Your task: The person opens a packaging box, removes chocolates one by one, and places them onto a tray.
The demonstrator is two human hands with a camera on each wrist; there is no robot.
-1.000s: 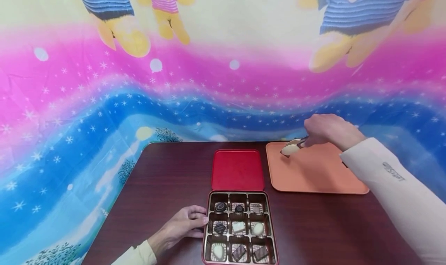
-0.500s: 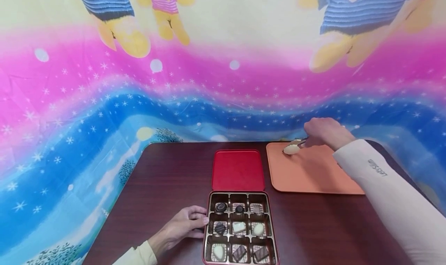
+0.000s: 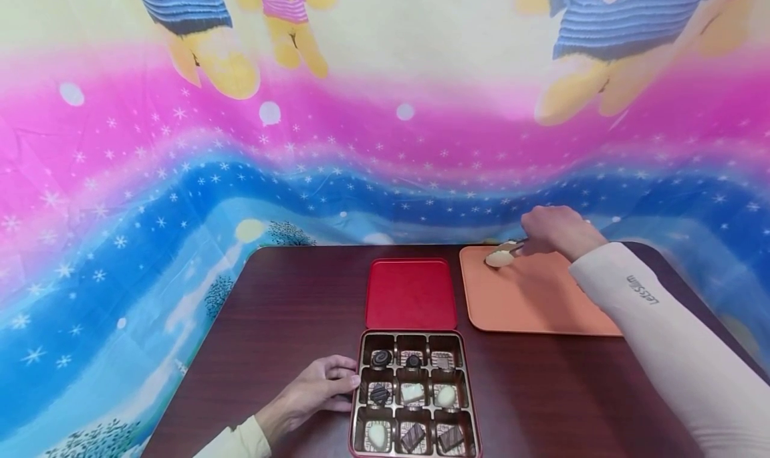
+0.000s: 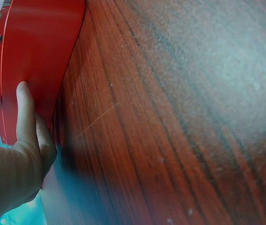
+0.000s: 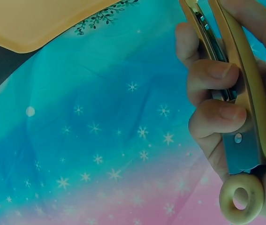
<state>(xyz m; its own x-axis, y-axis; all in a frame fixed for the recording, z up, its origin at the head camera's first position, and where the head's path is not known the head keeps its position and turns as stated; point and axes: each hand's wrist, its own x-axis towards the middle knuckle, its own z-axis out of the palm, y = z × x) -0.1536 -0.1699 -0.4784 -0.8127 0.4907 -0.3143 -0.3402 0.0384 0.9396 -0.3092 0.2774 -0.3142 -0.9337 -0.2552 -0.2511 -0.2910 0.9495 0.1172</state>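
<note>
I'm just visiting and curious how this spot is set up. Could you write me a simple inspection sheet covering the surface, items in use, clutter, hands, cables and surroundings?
Surface: dark wood-grain table with a thin pale line, possibly a scratch.
Items in use: open red box containing chocolates; red lid beyond it; orange tray; tongs over the tray, load unclear.
Clutter: nothing seen.
Hands: left hand touches the box's left side; right hand grips the tongs.
Cables: nothing seen.
Surroundings: colourful snowflake-patterned cloth behind.
</note>
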